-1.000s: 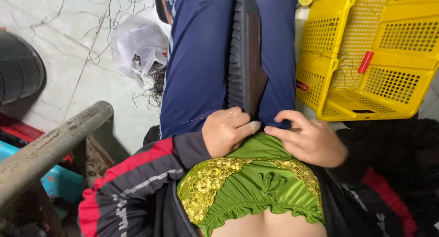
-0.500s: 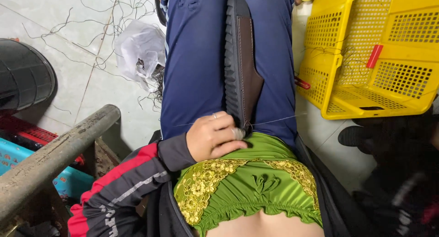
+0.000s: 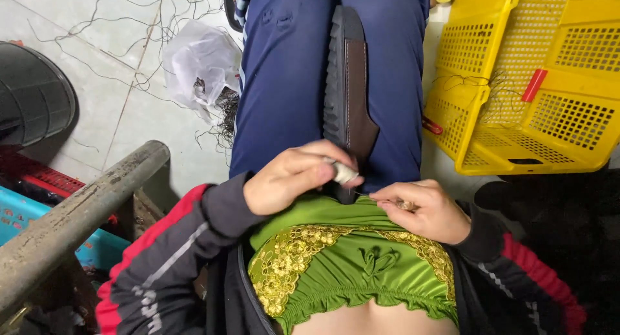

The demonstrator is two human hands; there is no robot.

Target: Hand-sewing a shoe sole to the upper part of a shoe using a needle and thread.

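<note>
tiled floor (image 3: 97, 109), yellow basket (image 3: 549, 102), plastic bag (image 3: 200, 60)

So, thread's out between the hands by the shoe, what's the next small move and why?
Probably draw the right hand outward to pull the thread taut. It runs in a fine line from the left hand, whose fingers pinch a small whitish piece against the shoe heel.

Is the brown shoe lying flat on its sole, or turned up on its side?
On its side. The brown shoe stands on edge between the blue trouser legs, black treaded sole facing left, brown upper facing right.
</note>
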